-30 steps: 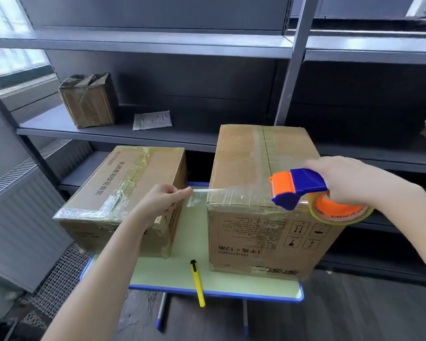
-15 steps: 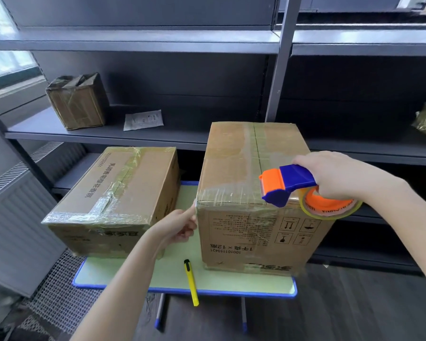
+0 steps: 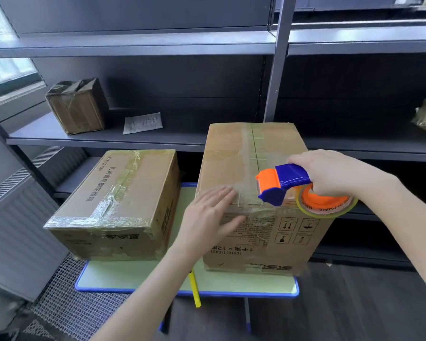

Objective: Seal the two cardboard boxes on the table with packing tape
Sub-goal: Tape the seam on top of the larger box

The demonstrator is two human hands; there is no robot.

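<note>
Two cardboard boxes stand on a small green table (image 3: 256, 283) with a blue rim. The left box (image 3: 133, 190) is lower and wrapped in clear tape. The right box (image 3: 234, 156) is taller, with clear tape along its top seam and across its near top edge. My left hand (image 3: 210, 215) lies flat with straight fingers on the near left top corner of the right box, thumb over the front face. My right hand (image 3: 330, 173) grips a blue and orange tape dispenser (image 3: 280, 184) with a roll of clear tape, held at the box's near top edge.
A yellow utility knife (image 3: 194, 289) lies at the table's front edge, partly under my left forearm. Dark metal shelving behind holds a small taped box (image 3: 78, 107) and a paper sachet (image 3: 143, 123). A radiator (image 3: 17, 217) stands at the left.
My left hand let go of the tape's free end at the box's left side, dropped, then rose to press flat on the box's near top corner. The dispenser stayed near the edge.
</note>
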